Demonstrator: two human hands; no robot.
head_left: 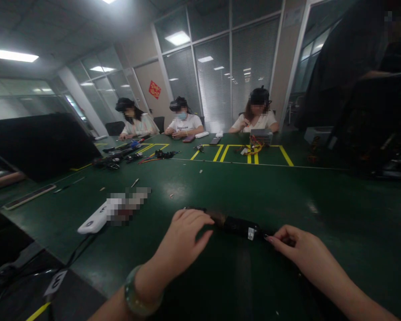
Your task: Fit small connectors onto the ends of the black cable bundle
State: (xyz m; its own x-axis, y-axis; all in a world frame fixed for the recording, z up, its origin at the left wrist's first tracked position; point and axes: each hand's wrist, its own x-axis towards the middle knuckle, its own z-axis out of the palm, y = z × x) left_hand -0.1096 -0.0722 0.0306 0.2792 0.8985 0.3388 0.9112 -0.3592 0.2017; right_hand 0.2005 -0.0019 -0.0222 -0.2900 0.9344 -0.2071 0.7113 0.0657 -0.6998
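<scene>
A black cylindrical device (238, 226) with a small white label lies across the green table in front of me. Its left end looks brownish and blurred. My left hand (187, 238), wearing a bangle at the wrist, hovers at that end with thumb and fingers apart. Whether its fingertips touch the device I cannot tell. At the other end, my right hand (292, 240) pinches a thin black cable (266, 236) where it leaves the device; the fingers hide the rest of it.
A white power bank (95, 217) marked 3 lies to the left, beside a blurred-out item. Farther off are dark cable bundles (120, 155), loose wires (160, 154) and yellow tape markings (223, 153). Several people sit across the table (280, 191); a dark-clothed person (341, 67) stands at right.
</scene>
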